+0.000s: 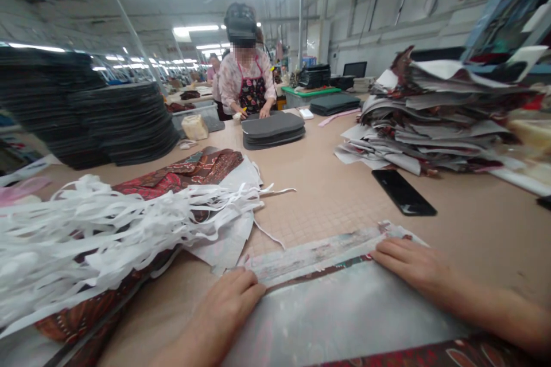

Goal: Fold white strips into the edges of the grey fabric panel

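Note:
A patterned fabric sheet with a whitish backing lies pale side up in front of me, its far edge folded over in a strip. Along the fold runs a narrow dark patterned band. My left hand has its fingers closed on the fold's left end. At the right end, the fingers of my right hand are bent together over the same fold, with the fingertips partly hidden. At the near side, a dark red patterned part of the cloth shows.
White strips lie heaped over red patterned fabric at left. Tall stacks of dark panels stand behind. A black phone and piled fabric pieces are at right. Across the table, a person handles grey panels.

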A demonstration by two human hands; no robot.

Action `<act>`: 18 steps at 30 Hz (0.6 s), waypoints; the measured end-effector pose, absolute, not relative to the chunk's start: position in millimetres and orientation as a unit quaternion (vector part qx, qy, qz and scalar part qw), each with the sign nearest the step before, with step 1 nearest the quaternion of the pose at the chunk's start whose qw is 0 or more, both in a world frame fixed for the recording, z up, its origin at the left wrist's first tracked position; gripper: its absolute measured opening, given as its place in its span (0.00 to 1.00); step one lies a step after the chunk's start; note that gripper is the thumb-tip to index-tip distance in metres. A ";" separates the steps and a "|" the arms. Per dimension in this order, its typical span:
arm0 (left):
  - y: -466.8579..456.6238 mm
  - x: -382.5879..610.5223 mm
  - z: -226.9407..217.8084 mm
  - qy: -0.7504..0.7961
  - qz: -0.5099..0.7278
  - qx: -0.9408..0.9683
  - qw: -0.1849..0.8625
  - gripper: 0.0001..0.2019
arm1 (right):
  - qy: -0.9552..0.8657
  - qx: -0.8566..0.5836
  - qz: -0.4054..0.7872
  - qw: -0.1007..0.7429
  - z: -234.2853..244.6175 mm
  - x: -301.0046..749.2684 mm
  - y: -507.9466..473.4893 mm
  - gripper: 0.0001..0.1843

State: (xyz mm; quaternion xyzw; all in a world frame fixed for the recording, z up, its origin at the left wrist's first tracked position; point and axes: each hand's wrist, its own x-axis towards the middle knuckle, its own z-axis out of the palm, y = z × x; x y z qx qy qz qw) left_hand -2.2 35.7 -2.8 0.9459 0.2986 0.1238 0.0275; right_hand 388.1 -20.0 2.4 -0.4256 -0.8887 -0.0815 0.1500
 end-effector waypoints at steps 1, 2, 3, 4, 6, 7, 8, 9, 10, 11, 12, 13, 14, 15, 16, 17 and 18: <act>35.1 -3.7 -2.0 0.296 0.129 0.946 0.031 0.11 | -0.881 -0.447 -0.066 0.141 3.1 386.7 -19.0 0.19; 34.0 -4.2 -0.6 0.290 0.139 0.946 0.029 0.12 | -0.874 -0.465 -0.040 0.130 4.9 379.4 -16.9 0.18; 32.5 -3.8 1.1 0.280 0.151 0.948 0.019 0.13 | -0.870 -0.477 -0.007 0.123 7.6 366.3 -14.0 0.17; 30.6 -2.8 2.9 0.269 0.163 0.949 -0.001 0.14 | -0.868 -0.483 0.031 0.116 10.6 348.5 -10.4 0.16; 26.3 0.1 5.5 0.246 0.177 0.951 -0.057 0.17 | -0.887 -0.438 0.061 0.134 15.4 304.2 -2.6 0.13; 24.1 1.3 6.2 0.235 0.176 0.952 -0.087 0.18 | -0.900 -0.411 0.060 0.133 16.0 281.4 1.0 0.11; 22.0 2.1 6.4 0.229 0.173 0.951 -0.111 0.18 | -0.913 -0.381 0.052 0.133 15.1 260.7 4.0 0.09; 20.1 2.3 6.1 0.227 0.168 0.951 -0.127 0.17 | -0.923 -0.359 0.039 0.133 12.8 243.9 6.2 0.07; 18.4 1.8 5.7 0.230 0.162 0.950 -0.132 0.17 | -0.933 -0.336 0.017 0.128 9.5 232.0 7.3 0.07; 16.9 0.7 5.1 0.234 0.158 0.950 -0.131 0.16 | -0.940 -0.319 -0.001 0.123 5.8 226.1 7.2 0.07; 15.6 -0.9 4.5 0.242 0.155 0.949 -0.126 0.15 | -0.944 -0.308 -0.017 0.118 2.3 226.1 5.9 0.07; 14.4 -3.0 4.0 0.249 0.156 0.948 -0.120 0.15 | -0.945 -0.303 -0.030 0.119 -0.2 231.8 3.8 0.07; 13.3 -5.3 3.7 0.258 0.159 0.946 -0.112 0.15 | -0.944 -0.302 -0.042 0.125 -1.4 242.1 1.1 0.08; 12.2 -7.7 3.7 0.266 0.162 0.944 -0.104 0.16 | -0.940 -0.308 -0.052 0.136 -1.0 255.7 -1.6 0.11; 11.0 -10.0 3.9 0.276 0.165 0.942 -0.096 0.16 | -0.936 -0.310 -0.067 0.155 1.0 271.0 -4.1 0.15; 9.7 -12.2 4.2 0.287 0.169 0.939 -0.086 0.17 | -0.931 -0.316 -0.080 0.167 4.2 286.0 -5.8 0.18; 8.3 -14.1 4.6 0.297 0.176 0.935 -0.077 0.17 | -0.927 -0.324 -0.085 0.171 8.0 299.2 -6.6 0.20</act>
